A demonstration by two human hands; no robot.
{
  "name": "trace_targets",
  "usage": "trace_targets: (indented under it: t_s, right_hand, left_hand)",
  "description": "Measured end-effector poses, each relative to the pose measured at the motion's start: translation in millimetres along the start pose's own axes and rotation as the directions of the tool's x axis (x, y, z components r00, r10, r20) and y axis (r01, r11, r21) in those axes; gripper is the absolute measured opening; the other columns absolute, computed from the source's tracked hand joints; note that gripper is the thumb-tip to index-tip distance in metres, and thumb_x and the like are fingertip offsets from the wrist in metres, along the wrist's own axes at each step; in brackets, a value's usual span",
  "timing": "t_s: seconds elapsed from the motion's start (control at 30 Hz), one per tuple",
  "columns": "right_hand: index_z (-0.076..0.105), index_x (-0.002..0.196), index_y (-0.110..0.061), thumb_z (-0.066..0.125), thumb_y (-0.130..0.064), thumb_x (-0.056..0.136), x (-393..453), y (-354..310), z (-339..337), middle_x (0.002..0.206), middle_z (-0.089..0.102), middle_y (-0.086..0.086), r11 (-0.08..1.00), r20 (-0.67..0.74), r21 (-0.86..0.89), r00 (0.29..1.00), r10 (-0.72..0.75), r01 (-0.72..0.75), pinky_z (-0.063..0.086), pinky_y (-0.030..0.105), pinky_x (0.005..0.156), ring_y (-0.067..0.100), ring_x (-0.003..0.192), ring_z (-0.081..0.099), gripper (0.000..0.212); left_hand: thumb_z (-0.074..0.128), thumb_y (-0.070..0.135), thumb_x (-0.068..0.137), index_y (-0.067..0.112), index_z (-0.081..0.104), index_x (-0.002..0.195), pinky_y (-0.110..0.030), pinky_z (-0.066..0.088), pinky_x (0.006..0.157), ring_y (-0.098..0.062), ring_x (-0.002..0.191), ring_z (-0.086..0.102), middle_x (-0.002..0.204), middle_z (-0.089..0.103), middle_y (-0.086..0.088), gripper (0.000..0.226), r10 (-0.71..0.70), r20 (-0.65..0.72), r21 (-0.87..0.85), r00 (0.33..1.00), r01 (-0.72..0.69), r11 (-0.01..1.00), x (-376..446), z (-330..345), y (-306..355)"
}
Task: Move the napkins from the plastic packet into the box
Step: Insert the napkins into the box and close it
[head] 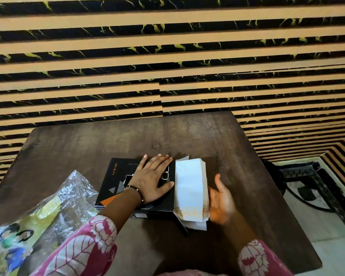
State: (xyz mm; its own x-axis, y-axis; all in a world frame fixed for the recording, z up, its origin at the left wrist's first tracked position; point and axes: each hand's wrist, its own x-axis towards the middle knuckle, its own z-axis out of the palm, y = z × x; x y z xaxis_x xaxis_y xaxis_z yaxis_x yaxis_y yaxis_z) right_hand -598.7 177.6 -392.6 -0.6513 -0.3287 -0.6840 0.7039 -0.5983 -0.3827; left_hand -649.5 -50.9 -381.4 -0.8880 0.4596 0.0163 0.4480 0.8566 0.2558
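The left hand [154, 179] lies flat on the lid of the black box [116, 182], fingers [163, 159] straight and slightly spread, pressing it down on the bench [88, 142]. The stack of white napkins [189, 188] stands at the box's right edge, touching it. The right hand [221, 202] is just beside the stack's far side, palm toward it and fingers relaxed; whether it touches the paper, I cannot tell. The plastic packet [48, 208] lies crumpled at the left, near the box, and looks emptied.

The likely trouble is the stack itself. It is loose, with a sheet sticking out at each end, so a push from one side only could fan it out or tip it onto the bench. The lid also seems to sit over the box, and if the left hand presses on, the napkins may jam against the edge and crumple rather than slide in. A hard shove could skid the box leftward into the packet.
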Motion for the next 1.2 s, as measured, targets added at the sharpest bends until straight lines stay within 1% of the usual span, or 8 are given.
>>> trace_targets:
  t_s: [0.1,0.23,0.43,0.67,0.83,0.93,1.07,1.2]
  right_hand:
    - [0.060,0.114,-0.006,0.028,-0.081,0.075,6.9,0.0,-3.9,0.115,0.066,0.025,0.999,0.007,0.034,0.999,0.040,-0.040,0.046,0.058,0.090,0.043,0.102,0.064,0.090]
    - [0.062,0.109,-0.004,0.023,-0.083,0.073,11.8,-1.3,-0.2,0.104,0.070,0.027,0.996,-0.002,0.041,0.997,0.082,-0.081,0.043,0.057,0.092,0.044,0.101,0.063,0.096]
    - [0.051,0.131,-0.012,0.037,-0.083,0.064,6.6,-10.7,-2.2,0.132,0.056,0.021,0.989,0.145,0.110,0.986,0.081,-0.098,0.046,0.060,0.091,0.042,0.119,0.054,0.098]
    - [0.042,0.137,-0.004,0.023,-0.079,0.077,0.1,-20.9,-17.7,0.133,0.055,0.022,0.995,-0.016,-0.082,0.999,0.051,-0.053,0.050,0.047,0.092,0.037,0.118,0.057,0.098]
    - [0.042,0.138,-0.008,0.022,-0.077,0.080,6.7,-10.0,-5.6,0.136,0.051,0.023,0.982,-0.097,-0.142,0.989,0.111,-0.124,0.035,0.052,0.103,0.039,0.126,0.047,0.093]
    - [0.053,0.129,-0.011,0.023,-0.080,0.077,13.4,-9.7,0.5,0.124,0.061,0.023,0.981,-0.153,-0.129,0.980,0.124,-0.144,0.041,0.055,0.097,0.041,0.113,0.057,0.091]
    - [0.065,0.110,-0.014,0.022,-0.080,0.076,12.4,-10.0,7.1,0.099,0.073,0.021,0.989,-0.114,-0.105,0.989,0.096,-0.108,0.051,0.048,0.083,0.039,0.088,0.070,0.086]
    - [0.068,0.103,-0.007,0.022,-0.086,0.070,15.2,-10.5,3.7,0.106,0.070,0.023,0.994,-0.093,-0.071,0.993,0.077,-0.084,0.045,0.054,0.092,0.043,0.100,0.065,0.097]
  left_hand:
    - [0.025,0.064,0.078,0.028,0.012,0.147,-0.043,-0.008,0.116,-0.011,0.144,0.006,0.155,0.019,0.007,0.078,0.002,0.002,-0.004,1.000,-0.002,1.000,-0.1,-0.7,-0.2]
    - [0.025,0.064,0.077,0.027,0.014,0.147,-0.043,-0.008,0.116,-0.011,0.144,0.007,0.155,0.019,0.007,0.079,0.001,-0.003,-0.017,1.000,-0.001,1.000,-0.9,-1.4,0.5]
    - [0.026,0.064,0.077,0.028,0.013,0.146,-0.042,-0.008,0.117,-0.010,0.144,0.007,0.155,0.019,0.008,0.079,-0.005,-0.003,-0.005,1.000,0.005,1.000,-0.7,-1.5,1.0]
    - [0.029,0.063,0.077,0.028,0.016,0.146,-0.042,-0.007,0.116,-0.010,0.143,0.010,0.154,0.023,0.007,0.079,0.001,-0.023,-0.021,1.000,-0.001,1.000,-0.8,-0.3,0.5]
    - [0.028,0.064,0.077,0.028,0.016,0.146,-0.041,-0.008,0.116,-0.010,0.143,0.010,0.154,0.023,0.007,0.079,-0.002,-0.020,-0.028,1.000,0.001,1.000,-0.5,-2.0,1.0]
    - [0.027,0.064,0.077,0.028,0.015,0.146,-0.041,-0.008,0.116,-0.010,0.143,0.009,0.154,0.022,0.008,0.079,-0.003,-0.011,-0.020,1.000,0.003,1.000,-0.9,-1.8,0.7]
    - [0.027,0.064,0.077,0.029,0.014,0.146,-0.041,-0.008,0.117,-0.009,0.144,0.008,0.155,0.021,0.009,0.078,-0.009,-0.006,-0.012,1.000,0.009,1.000,-1.0,-2.0,1.1]
    - [0.031,0.063,0.077,0.028,0.017,0.146,-0.041,-0.007,0.116,-0.011,0.143,0.011,0.154,0.024,0.008,0.078,0.001,-0.030,-0.030,1.000,-0.002,1.000,-1.2,-0.6,0.4]
